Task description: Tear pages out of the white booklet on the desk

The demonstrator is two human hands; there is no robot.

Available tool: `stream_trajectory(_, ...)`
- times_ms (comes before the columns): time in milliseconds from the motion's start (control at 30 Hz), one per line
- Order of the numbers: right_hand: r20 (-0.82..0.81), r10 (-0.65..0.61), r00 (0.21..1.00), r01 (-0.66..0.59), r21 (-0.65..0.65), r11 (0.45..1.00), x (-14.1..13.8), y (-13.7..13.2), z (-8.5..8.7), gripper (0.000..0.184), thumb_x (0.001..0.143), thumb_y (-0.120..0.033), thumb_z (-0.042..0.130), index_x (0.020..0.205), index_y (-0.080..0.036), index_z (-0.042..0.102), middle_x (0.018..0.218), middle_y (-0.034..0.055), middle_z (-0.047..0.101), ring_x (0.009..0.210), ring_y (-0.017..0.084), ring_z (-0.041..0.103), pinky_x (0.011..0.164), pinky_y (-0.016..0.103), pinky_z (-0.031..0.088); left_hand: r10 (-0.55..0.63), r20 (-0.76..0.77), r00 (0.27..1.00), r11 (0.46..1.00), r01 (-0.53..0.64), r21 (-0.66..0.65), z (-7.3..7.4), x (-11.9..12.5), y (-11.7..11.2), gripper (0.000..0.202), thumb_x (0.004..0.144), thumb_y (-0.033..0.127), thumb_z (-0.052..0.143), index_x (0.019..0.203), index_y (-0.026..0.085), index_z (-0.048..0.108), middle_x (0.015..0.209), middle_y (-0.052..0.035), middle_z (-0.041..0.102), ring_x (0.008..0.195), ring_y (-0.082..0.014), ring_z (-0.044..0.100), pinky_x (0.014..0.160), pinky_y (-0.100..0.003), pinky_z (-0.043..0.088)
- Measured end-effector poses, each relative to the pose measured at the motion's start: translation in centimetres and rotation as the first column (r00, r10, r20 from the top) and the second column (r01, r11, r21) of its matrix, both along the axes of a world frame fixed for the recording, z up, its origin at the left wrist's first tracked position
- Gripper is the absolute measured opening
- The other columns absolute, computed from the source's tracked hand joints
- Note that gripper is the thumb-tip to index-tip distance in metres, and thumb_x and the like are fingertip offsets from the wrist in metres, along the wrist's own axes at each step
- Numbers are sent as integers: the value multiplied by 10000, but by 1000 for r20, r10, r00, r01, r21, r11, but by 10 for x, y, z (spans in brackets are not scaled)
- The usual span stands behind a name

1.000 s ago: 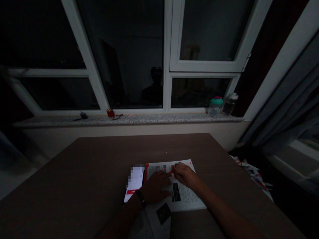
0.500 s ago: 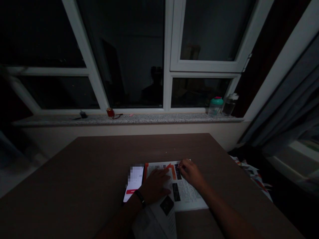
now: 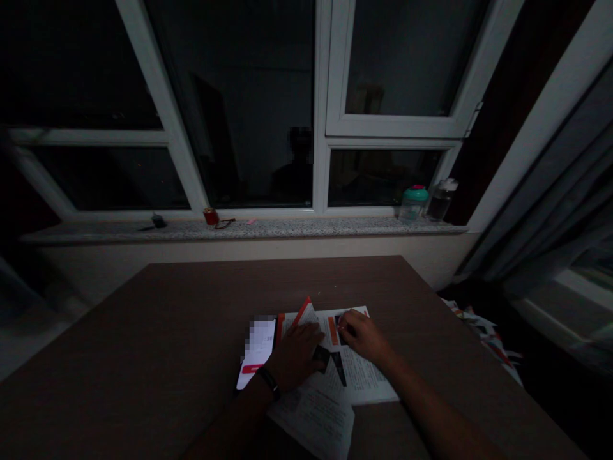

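A printed sheet, folded or turned over at an angle (image 3: 325,409), lies across a magazine (image 3: 371,377) with text, dark pictures and orange blocks. My left hand (image 3: 297,351), a dark band at its wrist, rests on the sheet with its fingers stretched out flat. One red-edged corner of that sheet points up past the fingertips. To the right, my right hand (image 3: 361,332) is over the magazine's upper part with its fingers curled together. Whatever lies between those fingertips is too dark and small to make out. A lit phone (image 3: 256,358) touches or nearly touches the magazine's left side.
The brown table (image 3: 215,287) reaches to the wall under a stone windowsill (image 3: 297,228). On the sill are a teal-lidded bottle (image 3: 412,203), a clear bottle (image 3: 440,201), a small red jar (image 3: 211,216) and a small dark bottle (image 3: 158,221). Grey curtains (image 3: 541,211) hang at right.
The sheet under my left hand has swung, its lower end to the right and its top corner to the left. My right hand has shifted slightly left and down.
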State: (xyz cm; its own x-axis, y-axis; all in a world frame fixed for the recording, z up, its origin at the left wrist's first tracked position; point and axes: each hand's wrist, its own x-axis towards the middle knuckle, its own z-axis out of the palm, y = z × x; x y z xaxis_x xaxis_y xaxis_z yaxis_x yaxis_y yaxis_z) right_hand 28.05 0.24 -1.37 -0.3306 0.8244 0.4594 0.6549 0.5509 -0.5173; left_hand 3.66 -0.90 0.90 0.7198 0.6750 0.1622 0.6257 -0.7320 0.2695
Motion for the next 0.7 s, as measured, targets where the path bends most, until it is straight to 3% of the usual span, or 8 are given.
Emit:
stream_trajectory(200, 4, 96, 995, -96, -1, 995, -4, -4, 3, 117, 820, -97, 550, 772, -203, 533, 821, 20, 601, 796, 166, 554, 724, 269, 420, 36, -30, 999, 999, -36, 10, -4, -3, 5, 593, 819, 394, 699, 1345, 255, 461, 1474, -88, 381, 1355, -312, 320, 1109, -544, 218)
stream_trajectory(400, 41, 103, 994, -102, -21, 995, -7, -7, 8, 101, 824, -106, 569, 796, -202, 555, 816, 19, 596, 798, 169, 553, 707, 263, 412, 108, 32, 994, 994, -109, 29, -1, 2, 4, 353, 839, 212, 680, 1173, 252, 573, 1347, -51, 506, 1246, -267, 442, 1050, -457, 333)
stream_trajectory(500, 28, 107, 994, -107, -24, 994, -8, -7, 10, 110, 822, -100, 577, 787, -202, 552, 820, 18, 601, 800, 166, 559, 718, 262, 415, 80, 48, 996, 997, -81, 19, -1, 4, 2, 308, 855, 201, 653, 1148, 251, 570, 1291, -45, 542, 1187, -257, 487, 1019, -440, 365)
stream_trajectory(700, 38, 148, 988, -147, -32, 989, -13, -11, 11, 82, 824, -132, 590, 831, -208, 560, 827, 20, 595, 794, 165, 563, 704, 254, 431, 53, 26, 998, 998, -52, -18, -3, 4, -3, 629, 783, 410, 716, 1327, 230, 457, 1468, -120, 374, 1330, -332, 343, 1075, -525, 282)
